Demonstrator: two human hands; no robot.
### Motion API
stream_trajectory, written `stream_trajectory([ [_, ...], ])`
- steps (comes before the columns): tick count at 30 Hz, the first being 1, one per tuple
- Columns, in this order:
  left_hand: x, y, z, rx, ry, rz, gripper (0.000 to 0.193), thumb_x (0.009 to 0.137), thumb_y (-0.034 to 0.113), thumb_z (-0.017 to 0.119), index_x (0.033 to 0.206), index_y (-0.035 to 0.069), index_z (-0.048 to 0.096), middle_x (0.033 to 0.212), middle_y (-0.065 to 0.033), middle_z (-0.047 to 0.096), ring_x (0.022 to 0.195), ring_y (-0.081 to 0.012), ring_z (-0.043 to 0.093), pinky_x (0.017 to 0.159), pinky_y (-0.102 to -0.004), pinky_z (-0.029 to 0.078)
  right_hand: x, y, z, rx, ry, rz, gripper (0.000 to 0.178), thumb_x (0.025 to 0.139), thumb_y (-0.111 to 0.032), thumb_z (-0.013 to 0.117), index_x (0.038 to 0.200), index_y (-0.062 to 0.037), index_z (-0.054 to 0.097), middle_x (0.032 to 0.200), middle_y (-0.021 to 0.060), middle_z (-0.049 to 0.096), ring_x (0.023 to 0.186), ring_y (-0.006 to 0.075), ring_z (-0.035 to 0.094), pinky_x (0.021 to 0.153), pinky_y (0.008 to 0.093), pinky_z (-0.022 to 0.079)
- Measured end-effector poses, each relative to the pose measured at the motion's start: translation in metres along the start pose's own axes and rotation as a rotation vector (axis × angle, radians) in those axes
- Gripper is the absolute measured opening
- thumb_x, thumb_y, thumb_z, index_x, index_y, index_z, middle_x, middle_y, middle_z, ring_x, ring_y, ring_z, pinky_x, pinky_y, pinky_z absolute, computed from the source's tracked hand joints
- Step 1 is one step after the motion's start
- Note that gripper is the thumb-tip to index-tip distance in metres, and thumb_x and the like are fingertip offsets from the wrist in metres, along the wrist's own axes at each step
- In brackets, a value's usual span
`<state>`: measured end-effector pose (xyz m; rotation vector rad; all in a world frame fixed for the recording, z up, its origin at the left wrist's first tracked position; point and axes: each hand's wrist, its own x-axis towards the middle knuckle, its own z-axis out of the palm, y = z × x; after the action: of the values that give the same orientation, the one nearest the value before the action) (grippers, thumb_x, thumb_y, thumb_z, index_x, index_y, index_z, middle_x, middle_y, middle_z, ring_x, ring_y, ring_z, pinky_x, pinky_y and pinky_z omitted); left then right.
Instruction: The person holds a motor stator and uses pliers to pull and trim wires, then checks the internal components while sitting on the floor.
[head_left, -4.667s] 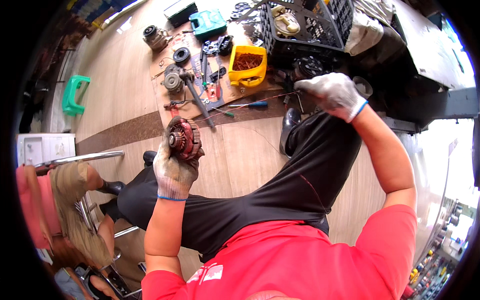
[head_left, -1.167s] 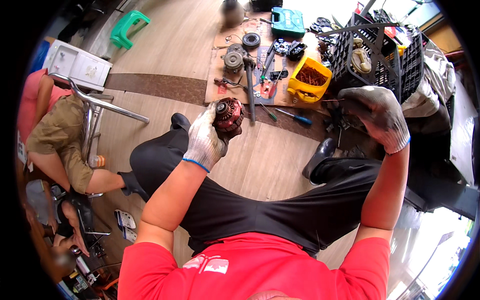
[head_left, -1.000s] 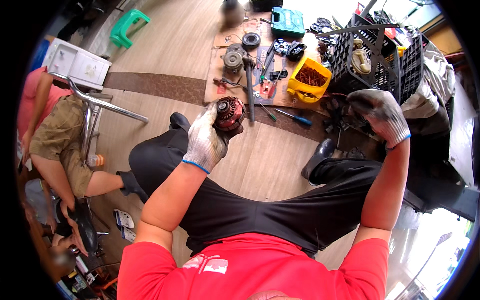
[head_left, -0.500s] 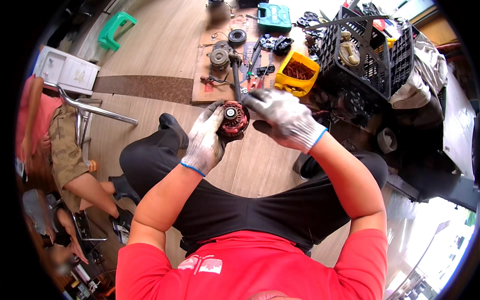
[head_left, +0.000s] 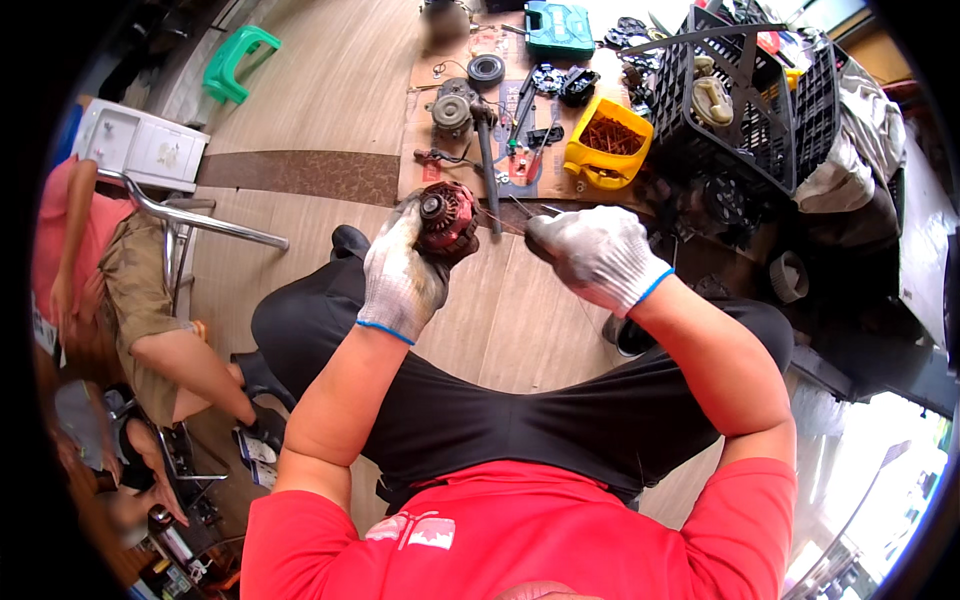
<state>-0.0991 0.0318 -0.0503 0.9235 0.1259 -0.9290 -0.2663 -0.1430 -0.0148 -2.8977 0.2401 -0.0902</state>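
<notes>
Gloved hands meet above the lap of a seated person in a red shirt and black trousers, seen from overhead. The left hand (head_left: 403,272), in a white knit glove with a blue cuff, is wrapped around a round reddish motor part (head_left: 447,215), perhaps an alternator or armature, holding it up with its end face toward the camera. The right hand (head_left: 593,255), gloved the same way, is closed just beside that part, pinching what looks like a thin rod or tool (head_left: 510,218) whose tip reaches toward the motor part; the rod is too thin to identify with certainty. Both hands hover over a wooden floor (head_left: 330,70). Beyond them, on a sheet of cardboard (head_left: 420,75) laid on the floor, lie scattered parts and tools: a grey metal housing (head_left: 452,108), a black pulley ring (head_left: 486,69), and a long dark handled tool (head_left: 487,165). At the cardboard's right edge stands a yellow bin (head_left: 603,142) full of rusty brown pieces, and at its far edge a teal tool case (head_left: 560,25). Right of the bin sits a black plastic crate (head_left: 745,105). At the far left a green stool (head_left: 238,62) stands on the floor, and another person (head_left: 120,290) sits near a metal chair frame (head_left: 195,215).
</notes>
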Motion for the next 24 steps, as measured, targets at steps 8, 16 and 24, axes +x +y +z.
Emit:
stream_trajectory([
  [8, 0.012, 0.02, -0.02, -0.034, 0.056, 0.005, 0.035, 0.105, 0.027, 0.043, 0.123, 0.002, 0.06, 0.113, -0.0174, 0.068, 0.096, -0.0327, 0.069, 0.082, -0.0485, 0.06, -0.058, 0.107, -0.029, -0.092, 0.004, -0.007, 0.016, 0.083, -0.02, 0.062, 0.098, -0.0188, 0.068, 0.078, 0.0095, 0.069, 0.073, 0.0328, 0.069, 0.059, 0.0437, 0.054],
  [16, 0.015, 0.01, -0.017, -0.036, -0.056, -0.079, 0.036, 0.105, 0.026, 0.047, 0.128, 0.0, 0.057, 0.12, -0.0175, 0.067, 0.099, -0.0314, 0.068, 0.086, -0.0449, 0.058, -0.274, 0.21, -0.091, -0.643, -0.11, 0.486, 0.016, 0.091, -0.02, 0.055, 0.102, -0.0215, 0.067, 0.079, 0.0061, 0.071, 0.069, 0.0282, 0.071, 0.057, 0.0428, 0.055],
  [24, 0.031, 0.021, -0.043, -0.039, -0.435, -0.187, 0.039, 0.102, 0.016, 0.051, 0.133, -0.006, 0.056, 0.135, -0.0237, 0.059, 0.121, -0.0349, 0.062, 0.1, -0.0454, 0.055, -0.473, 0.171, -0.123, -0.747, -0.215, 1.113, 0.019, 0.097, -0.023, 0.049, 0.11, -0.0214, 0.062, 0.098, 0.0106, 0.072, 0.089, 0.0346, 0.071, 0.075, 0.0499, 0.055],
])
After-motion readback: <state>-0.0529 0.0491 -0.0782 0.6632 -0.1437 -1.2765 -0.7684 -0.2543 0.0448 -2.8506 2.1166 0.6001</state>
